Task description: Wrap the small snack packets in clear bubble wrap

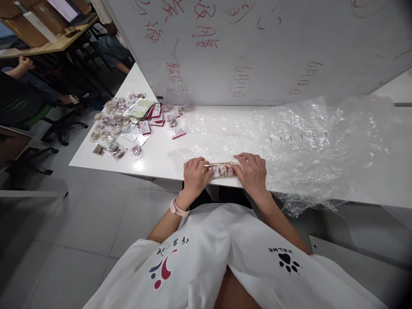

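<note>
A narrow, shiny gold-and-red printed packet (222, 170) lies crosswise at the front edge of a white table (157, 159). The left hand (196, 175) grips its left end, and the right hand (253, 172) grips its right end. Crinkled clear plastic film (299, 148) spreads behind and to the right. Farther left sits a heap of small transparent sachets (117, 116), near red-and-white flat packets (156, 112). A white board with red handwriting (273, 47) stands behind.

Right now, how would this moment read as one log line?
left hand: holding packet's left end | right hand: holding right end | clear plastic: spread on table
</note>
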A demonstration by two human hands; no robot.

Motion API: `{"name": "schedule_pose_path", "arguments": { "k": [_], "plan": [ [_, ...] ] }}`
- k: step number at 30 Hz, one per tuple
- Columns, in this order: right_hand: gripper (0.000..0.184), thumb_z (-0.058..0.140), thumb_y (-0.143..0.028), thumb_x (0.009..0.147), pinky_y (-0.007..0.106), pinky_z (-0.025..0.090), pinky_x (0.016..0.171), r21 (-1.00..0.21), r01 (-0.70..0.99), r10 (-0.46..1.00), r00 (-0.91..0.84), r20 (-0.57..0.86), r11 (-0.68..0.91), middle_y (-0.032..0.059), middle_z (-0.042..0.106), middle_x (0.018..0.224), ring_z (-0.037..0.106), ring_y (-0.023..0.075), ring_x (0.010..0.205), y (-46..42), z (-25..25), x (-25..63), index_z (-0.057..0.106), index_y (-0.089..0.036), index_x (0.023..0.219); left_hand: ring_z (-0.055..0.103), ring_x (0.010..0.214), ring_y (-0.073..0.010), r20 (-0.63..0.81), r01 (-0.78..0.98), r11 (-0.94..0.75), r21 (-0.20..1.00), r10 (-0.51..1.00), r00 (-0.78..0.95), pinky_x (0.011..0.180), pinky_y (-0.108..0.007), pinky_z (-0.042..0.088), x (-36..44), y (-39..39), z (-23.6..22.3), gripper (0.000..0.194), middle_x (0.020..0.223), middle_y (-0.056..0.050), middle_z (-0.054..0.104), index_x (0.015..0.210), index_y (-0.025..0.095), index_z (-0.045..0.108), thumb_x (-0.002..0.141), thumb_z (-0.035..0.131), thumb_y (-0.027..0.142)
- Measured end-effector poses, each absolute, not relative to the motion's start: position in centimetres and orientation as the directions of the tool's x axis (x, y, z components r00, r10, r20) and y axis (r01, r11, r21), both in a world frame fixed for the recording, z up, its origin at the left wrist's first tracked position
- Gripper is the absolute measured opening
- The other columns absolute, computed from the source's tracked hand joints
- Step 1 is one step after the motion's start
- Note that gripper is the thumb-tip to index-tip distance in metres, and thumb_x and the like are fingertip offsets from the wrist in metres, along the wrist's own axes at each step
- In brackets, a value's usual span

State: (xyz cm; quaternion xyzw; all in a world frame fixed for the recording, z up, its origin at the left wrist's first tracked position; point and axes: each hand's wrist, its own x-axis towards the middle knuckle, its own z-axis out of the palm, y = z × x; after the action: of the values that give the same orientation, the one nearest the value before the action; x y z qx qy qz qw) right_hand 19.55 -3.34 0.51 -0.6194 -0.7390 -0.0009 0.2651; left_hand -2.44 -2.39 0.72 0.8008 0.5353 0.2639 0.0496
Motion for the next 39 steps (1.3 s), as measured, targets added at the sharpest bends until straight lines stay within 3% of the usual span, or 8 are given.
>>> {"name": "schedule_pose_path", "arguments": {
  "k": [6, 13, 19, 22, 25, 30, 34, 39],
  "plan": [
    [0.04, 0.051, -0.041, 0.1, 0.041, 0.04, 0.1, -0.407, 0.781, 0.877, -0.375, 0.301, 0.473, 0.0079, 0.061, 0.136, 0.055, 0.0243, 0.123, -4.2, -0.9, 20.2, 0.057, -0.023, 0.135, 0.06, 0.111, -0.0234, 0.227, 0.712, -0.524, 0.468, 0.85, 0.476, 0.093, -0.038, 0.044, -3.7, -2.6, 0.4, 0.035, 0.12, -0.009, 0.069, 0.123, 0.022, 0.059, 0.094, 0.062, 0.04],
    [0.035, 0.047, -0.044, 0.101, 0.039, 0.042, 0.088, -0.401, 0.842, 0.915, -0.234, 0.329, 0.36, 0.0083, 0.073, 0.109, 0.064, 0.0242, 0.097, -0.6, 0.1, 19.9, 0.068, -0.019, 0.112, 0.059, 0.08, -0.0235, 0.14, 0.872, -0.284, 0.398, 0.958, 0.249, 0.07, -0.034, 0.041, -2.4, 0.9, 1.1, 0.037, 0.071, -0.006, 0.065, 0.079, 0.02, 0.07, 0.097, 0.053, 0.048],
    [0.03, 0.045, -0.03, 0.102, 0.043, 0.033, 0.105, -0.262, 0.868, 0.857, -0.289, 0.426, 0.423, 0.0087, 0.063, 0.134, 0.051, 0.0266, 0.122, 0.3, 0.3, 16.6, 0.066, -0.02, 0.121, 0.057, 0.1, -0.0303, 0.392, 0.912, -0.179, 0.369, 0.92, 0.022, 0.084, -0.043, 0.039, -1.2, 2.4, 1.8, 0.019, 0.1, -0.014, 0.069, 0.097, 0.018, 0.068, 0.09, 0.065, 0.035],
    [0.042, 0.047, -0.04, 0.101, 0.042, 0.032, 0.108, -0.315, 0.834, 0.877, -0.354, 0.324, 0.453, 0.0087, 0.055, 0.144, 0.045, 0.0263, 0.13, 0.2, -1.5, 16.3, 0.055, -0.022, 0.138, 0.061, 0.091, -0.0238, 0.317, 0.697, -0.198, 0.689, 0.947, -0.045, 0.084, -0.04, 0.045, -1.4, -1.0, 2.2, 0.022, 0.09, -0.009, 0.07, 0.087, 0.019, 0.068, 0.094, 0.057, 0.037],
    [0.048, 0.045, -0.044, 0.101, 0.043, 0.033, 0.106, -0.369, 0.835, 0.909, -0.334, 0.249, 0.408, 0.0085, 0.05, 0.148, 0.042, 0.0268, 0.133, 0.4, -2.7, 16.6, 0.047, -0.025, 0.145, 0.067, 0.083, -0.0201, -0.144, 0.223, 0.12, 0.968, 0.985, 0.095, 0.078, -0.037, 0.053, -2.5, -4.6, 2.2, 0.029, 0.091, -0.008, 0.074, 0.093, 0.018, 0.069, 0.091, 0.06, 0.046],
    [0.049, 0.045, -0.044, 0.101, 0.045, 0.033, 0.102, -0.381, 0.817, 0.9, -0.363, 0.24, 0.432, 0.0099, 0.053, 0.145, 0.044, 0.0285, 0.13, 0.7, -2.8, 16.9, 0.047, -0.025, 0.145, 0.066, 0.118, -0.0269, -0.373, -0.309, 0.362, 0.88, 0.928, 0.026, 0.104, -0.045, 0.052, -5.5, -4.9, 1.2, 0.04, 0.127, -0.015, 0.068, 0.116, 0.015, 0.065, 0.088, 0.065, 0.043],
    [0.05, 0.042, -0.044, 0.101, 0.046, 0.035, 0.1, -0.369, 0.808, 0.887, -0.398, 0.232, 0.459, 0.0105, 0.052, 0.145, 0.043, 0.0296, 0.128, 0.3, -2.7, 17.0, 0.045, -0.025, 0.147, 0.054, 0.135, -0.0236, -0.246, -0.163, 0.223, 0.961, 0.959, -0.142, 0.111, -0.039, 0.048, -5.1, -2.7, 0.7, 0.05, 0.146, -0.014, 0.055, 0.137, 0.017, 0.051, 0.097, 0.05, 0.047],
    [0.049, 0.041, -0.038, 0.101, 0.047, 0.036, 0.102, -0.356, 0.81, 0.884, -0.407, 0.229, 0.466, 0.0127, 0.052, 0.145, 0.042, 0.0299, 0.131, 0.5, -2.8, 17.0, 0.046, -0.019, 0.146, 0.034, 0.149, -0.0219, 0.177, 0.529, -0.155, 0.834, 0.984, 0.01, 0.124, -0.047, 0.028, 0.1, -1.7, 0.0, 0.052, 0.158, -0.01, 0.041, 0.152, 0.022, 0.036, 0.105, 0.027, 0.043]
  ]
}}
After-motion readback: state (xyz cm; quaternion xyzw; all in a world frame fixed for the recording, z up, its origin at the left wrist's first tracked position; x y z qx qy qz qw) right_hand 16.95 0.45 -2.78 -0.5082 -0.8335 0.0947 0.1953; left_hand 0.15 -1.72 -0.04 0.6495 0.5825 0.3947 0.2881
